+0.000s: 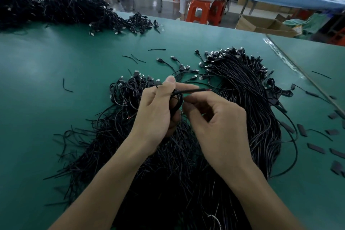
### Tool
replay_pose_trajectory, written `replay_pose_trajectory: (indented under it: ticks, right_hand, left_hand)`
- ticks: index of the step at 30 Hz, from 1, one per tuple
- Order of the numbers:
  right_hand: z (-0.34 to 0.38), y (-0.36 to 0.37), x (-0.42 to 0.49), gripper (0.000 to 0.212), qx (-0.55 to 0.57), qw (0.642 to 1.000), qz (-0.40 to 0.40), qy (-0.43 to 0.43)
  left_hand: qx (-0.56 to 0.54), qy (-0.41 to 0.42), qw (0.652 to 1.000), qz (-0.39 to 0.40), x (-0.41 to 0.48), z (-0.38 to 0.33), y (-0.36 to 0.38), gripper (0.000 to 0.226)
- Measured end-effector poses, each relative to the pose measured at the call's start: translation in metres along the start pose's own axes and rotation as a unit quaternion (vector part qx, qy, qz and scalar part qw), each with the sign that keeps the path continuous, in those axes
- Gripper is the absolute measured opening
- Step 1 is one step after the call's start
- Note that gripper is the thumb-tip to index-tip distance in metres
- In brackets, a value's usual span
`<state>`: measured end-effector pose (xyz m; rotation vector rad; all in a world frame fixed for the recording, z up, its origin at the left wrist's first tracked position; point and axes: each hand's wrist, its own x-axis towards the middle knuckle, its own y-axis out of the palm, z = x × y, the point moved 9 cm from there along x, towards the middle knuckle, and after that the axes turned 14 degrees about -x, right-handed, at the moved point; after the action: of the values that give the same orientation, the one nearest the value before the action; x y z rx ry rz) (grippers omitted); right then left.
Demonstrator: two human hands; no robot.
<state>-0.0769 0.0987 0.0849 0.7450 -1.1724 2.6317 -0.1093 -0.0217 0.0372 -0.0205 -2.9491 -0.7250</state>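
Observation:
My left hand [158,110] grips a small coil of thin black cable [177,101], thumb on top, above the middle of the green table [46,117]. The cable's loose end [197,90] sticks out to the right and shows a red tip. My right hand [218,123] sits just right of the coil with its fingers curled in at the cable; the fingertips are hidden. Under both hands lies a heap of loose black cables [168,164]. A long bundle of straight USB cables [248,99] stretches on the right, plugs at the far end.
A pile of coiled cables [128,89] sits left of my hands. Another big mound of cables [56,9] fills the far left. Short black sleeves [317,147] and cable ties [67,86] lie scattered. A person sits on an orange stool [197,11] beyond the table.

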Motion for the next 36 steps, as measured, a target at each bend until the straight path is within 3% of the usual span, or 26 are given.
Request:
replay_pose_trajectory:
  ticks: [4,10,15,20,26,30,36]
  right_hand:
    - [0.014,0.004,-0.001,0.011,-0.116,0.989,0.025,-0.085]
    - [0.033,0.008,-0.006,0.011,-0.263,0.926,0.050,-0.265]
    - [0.046,0.008,-0.019,0.015,-0.296,0.881,0.015,-0.368]
    - [0.056,0.004,-0.026,0.013,-0.294,0.858,-0.007,-0.421]
    - [0.034,0.004,-0.018,0.005,-0.220,0.914,0.046,-0.339]
    - [0.019,0.004,-0.012,0.016,-0.131,0.956,0.075,-0.252]
    - [0.002,0.003,0.004,0.007,-0.040,0.976,0.147,-0.153]
  left_hand:
    - [-0.011,0.011,1.000,0.002,0.003,-0.001,-0.002,0.046]
    - [-0.013,-0.031,0.999,-0.020,0.005,0.007,-0.009,0.054]
    - [0.039,-0.079,0.996,0.022,0.003,0.018,-0.002,0.059]
    - [0.060,-0.213,0.970,0.104,-0.009,0.039,0.005,0.046]
    - [0.038,-0.291,0.949,0.120,-0.017,0.049,0.009,0.052]
    - [-0.006,-0.322,0.933,0.162,-0.021,0.052,0.017,0.037]
    - [0.030,-0.280,0.915,0.289,-0.028,0.044,0.028,0.043]
